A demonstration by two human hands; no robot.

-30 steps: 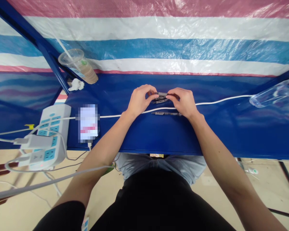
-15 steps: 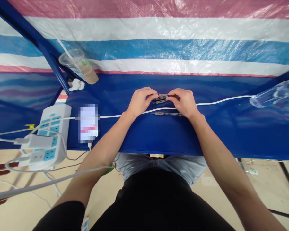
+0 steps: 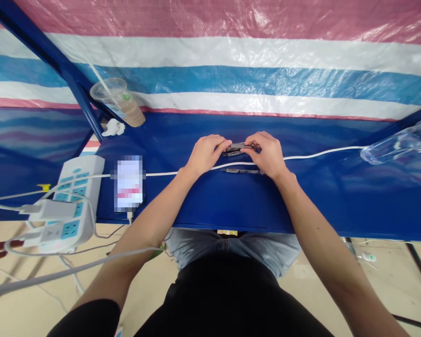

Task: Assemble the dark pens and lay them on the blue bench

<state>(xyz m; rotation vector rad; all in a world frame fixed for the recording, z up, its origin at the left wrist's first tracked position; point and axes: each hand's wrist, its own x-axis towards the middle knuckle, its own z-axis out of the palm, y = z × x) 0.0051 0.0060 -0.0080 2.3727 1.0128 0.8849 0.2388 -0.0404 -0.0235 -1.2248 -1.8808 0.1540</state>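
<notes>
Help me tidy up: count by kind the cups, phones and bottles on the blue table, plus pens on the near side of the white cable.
Cup: 1
Phone: 1
Bottle: 1
Pen on the near side of the white cable: 1
Total: 4
Left out: other pens, overlapping between left hand and right hand.

Shines smooth and glossy on the bench [image 3: 210, 206], crinkled like plastic on the sheet [image 3: 231, 54]; shows clear plastic at cup [image 3: 135, 116] and bottle [image 3: 393, 144], smooth plastic on pens [image 3: 237, 146], matt cloth on shirt [image 3: 231, 299].
</notes>
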